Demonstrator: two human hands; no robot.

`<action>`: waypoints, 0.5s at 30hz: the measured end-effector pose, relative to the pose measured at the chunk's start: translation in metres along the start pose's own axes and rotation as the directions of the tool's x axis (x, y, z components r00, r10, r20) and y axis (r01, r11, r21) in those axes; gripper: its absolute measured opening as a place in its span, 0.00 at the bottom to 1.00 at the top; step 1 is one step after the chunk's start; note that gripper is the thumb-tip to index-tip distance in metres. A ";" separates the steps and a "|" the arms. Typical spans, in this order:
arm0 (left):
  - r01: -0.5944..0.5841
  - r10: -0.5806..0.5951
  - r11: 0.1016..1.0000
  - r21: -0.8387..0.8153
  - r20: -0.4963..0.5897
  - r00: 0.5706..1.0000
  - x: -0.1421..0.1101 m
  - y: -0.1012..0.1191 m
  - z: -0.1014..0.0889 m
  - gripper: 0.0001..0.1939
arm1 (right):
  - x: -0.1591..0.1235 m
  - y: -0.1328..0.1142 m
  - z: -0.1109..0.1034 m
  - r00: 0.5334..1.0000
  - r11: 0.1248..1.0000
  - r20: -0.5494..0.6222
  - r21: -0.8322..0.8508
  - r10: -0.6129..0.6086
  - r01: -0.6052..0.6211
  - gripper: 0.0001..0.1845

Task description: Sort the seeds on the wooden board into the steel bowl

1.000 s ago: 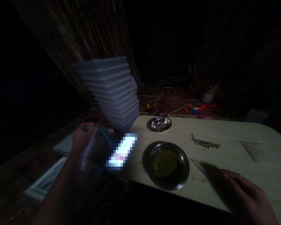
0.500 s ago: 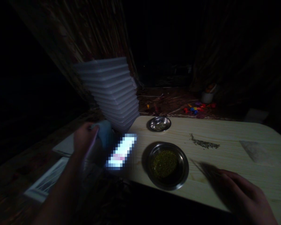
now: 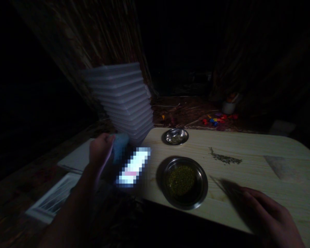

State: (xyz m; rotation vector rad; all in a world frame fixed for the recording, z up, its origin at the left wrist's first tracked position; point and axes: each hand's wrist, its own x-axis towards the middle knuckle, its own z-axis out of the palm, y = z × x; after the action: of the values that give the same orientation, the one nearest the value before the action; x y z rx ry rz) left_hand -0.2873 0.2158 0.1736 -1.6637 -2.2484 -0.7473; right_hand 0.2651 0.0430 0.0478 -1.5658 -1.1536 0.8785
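The scene is dark. My left hand (image 3: 100, 150) is closed on a pale blue object (image 3: 120, 146) that I cannot name, just left of a lit, blurred-out rectangle (image 3: 133, 166) at the table's left end and below a leaning stack of translucent plastic containers (image 3: 124, 101). My right hand (image 3: 270, 215) lies on the wooden table (image 3: 248, 148) at the front right, its fingers bent over a dark thin thing (image 3: 228, 187) that I cannot make out. A steel bowl of green-brown grains (image 3: 184, 182) sits between my hands.
A smaller steel dish (image 3: 176, 136) stands behind the bowl. A line of loose grains (image 3: 225, 158) and a flat translucent sachet (image 3: 281, 167) lie on the right of the table. Colourful small items (image 3: 217, 119) and a white cup (image 3: 228, 106) lie on the floor beyond.
My left hand has risen and moved right with the pale blue object, closer to the container stack. My right hand has stayed put.
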 end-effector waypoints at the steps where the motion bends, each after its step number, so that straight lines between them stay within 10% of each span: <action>1: -0.016 0.016 1.000 0.014 -0.018 1.000 -0.001 0.003 0.002 0.19 | 0.000 0.001 0.000 1.000 1.000 0.004 -0.001 0.000 0.000 0.24; 8: -0.169 0.175 0.982 0.086 -0.064 0.982 -0.013 0.028 0.024 0.21 | -0.001 -0.004 0.001 1.000 1.000 -0.003 -0.016 -0.020 0.019 0.23; 15: -0.066 0.073 0.994 0.083 -0.082 0.994 -0.004 0.025 0.004 0.26 | 0.001 -0.001 0.000 0.999 0.999 -0.016 -0.031 -0.033 0.032 0.22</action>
State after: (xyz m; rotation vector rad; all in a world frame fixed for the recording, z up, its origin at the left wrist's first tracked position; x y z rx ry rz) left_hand -0.2625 0.2203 0.1742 -1.6324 -2.1223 -0.6893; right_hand 0.2646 0.0438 0.0488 -1.5722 -1.1827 0.8285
